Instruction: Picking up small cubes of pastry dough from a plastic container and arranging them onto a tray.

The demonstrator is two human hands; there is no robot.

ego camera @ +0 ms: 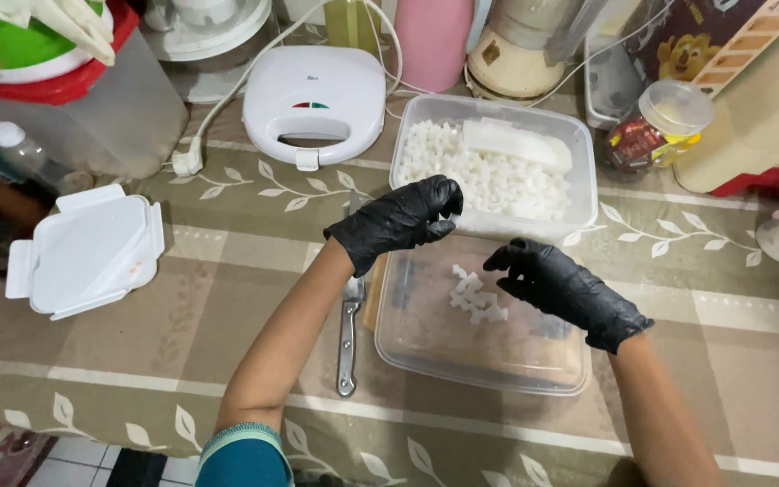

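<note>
Over the near clear tub [489, 361], left hand [403, 216] pinches a white cube [452, 219], right hand [563, 287] half-curled, holding nothing; loose pinch could drop it onto bench [227, 298]

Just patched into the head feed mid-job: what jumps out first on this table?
Two black-gloved hands at centre: the left hand pinches a small white cube, the right hand hovers over a near-empty clear container holding a few cubes. Behind them sits a full tub of white cubes. A knife lies left of the near container, and a white lid rests far left.
</note>
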